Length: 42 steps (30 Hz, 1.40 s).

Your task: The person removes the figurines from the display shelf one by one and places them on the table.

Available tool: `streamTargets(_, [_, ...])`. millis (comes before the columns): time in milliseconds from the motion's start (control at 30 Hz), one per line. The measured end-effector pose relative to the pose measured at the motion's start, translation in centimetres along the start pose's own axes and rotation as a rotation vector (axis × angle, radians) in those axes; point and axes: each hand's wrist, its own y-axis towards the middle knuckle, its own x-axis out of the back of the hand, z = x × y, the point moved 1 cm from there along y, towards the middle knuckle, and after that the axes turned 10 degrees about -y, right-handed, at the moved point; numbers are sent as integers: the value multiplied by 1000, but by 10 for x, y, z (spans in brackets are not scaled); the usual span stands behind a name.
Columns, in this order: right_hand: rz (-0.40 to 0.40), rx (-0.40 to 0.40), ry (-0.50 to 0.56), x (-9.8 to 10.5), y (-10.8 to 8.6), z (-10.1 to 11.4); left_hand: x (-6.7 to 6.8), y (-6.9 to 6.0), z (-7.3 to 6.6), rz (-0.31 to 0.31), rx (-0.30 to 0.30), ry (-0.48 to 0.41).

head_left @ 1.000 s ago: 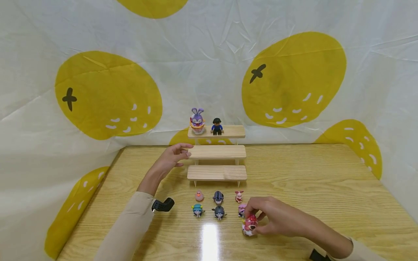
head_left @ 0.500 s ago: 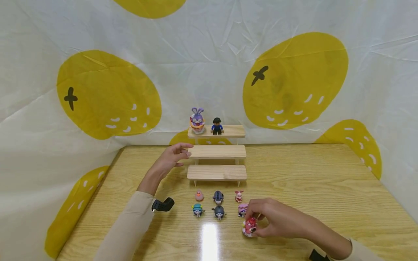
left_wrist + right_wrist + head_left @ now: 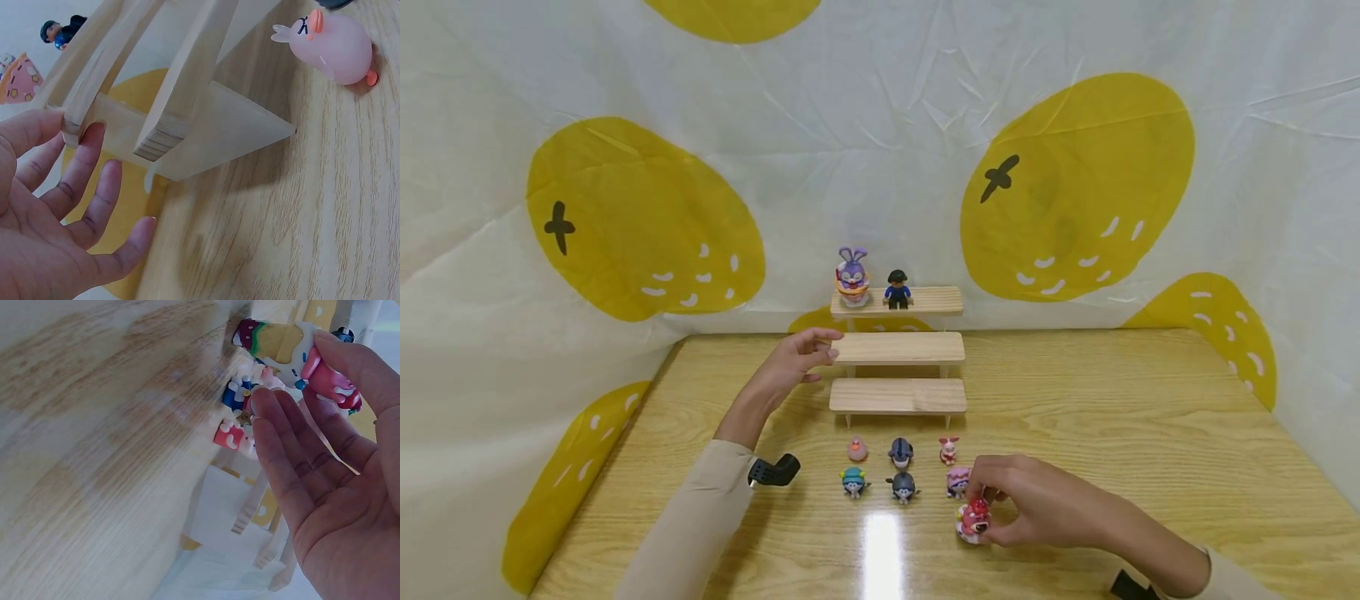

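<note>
In the head view my right hand [image 3: 1037, 504] pinches a red-pink bear figurine [image 3: 974, 523] between thumb and fingers, low over the table's near part. The right wrist view shows the bear's tall yellow-and-white base [image 3: 284, 347]; whether it touches the wood I cannot tell. My left hand [image 3: 790, 362] pinches the left end of the middle step of a three-tier wooden display stand [image 3: 898, 396]. On the top step stand a purple rabbit figurine [image 3: 853, 279] and a dark-haired toy figure [image 3: 898, 292] in blue. A pink-hatted figurine [image 3: 958, 482] is right behind the bear.
Before the stand, figurines stand in two rows: a pink duck [image 3: 857, 450], a grey donkey [image 3: 901, 453], a piglet [image 3: 948, 451], a teal-hatted figure [image 3: 853, 482] and a dark-grey-hatted one [image 3: 903, 488]. A patterned cloth [image 3: 865, 150] hangs behind the table.
My right hand has shifted very slightly with the bear, and more of the pink-hatted figurine shows behind it. My left hand stays at the stand.
</note>
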Motion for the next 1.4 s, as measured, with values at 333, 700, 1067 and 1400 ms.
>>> streamTargets(333, [3,-27,-26,-1,0,1,0,0,2,0,-6,8])
streamTargets(700, [71,-41,58,21,-1,-1,0,-2,1,11,-26,13])
streamTargets(1067, [1,-76,127,51,20,-20,-1,2,0,20,-32,9])
streamTargets(1400, [-184,-96,108,56,48,-35,-1,2,1,-8,-16,-21])
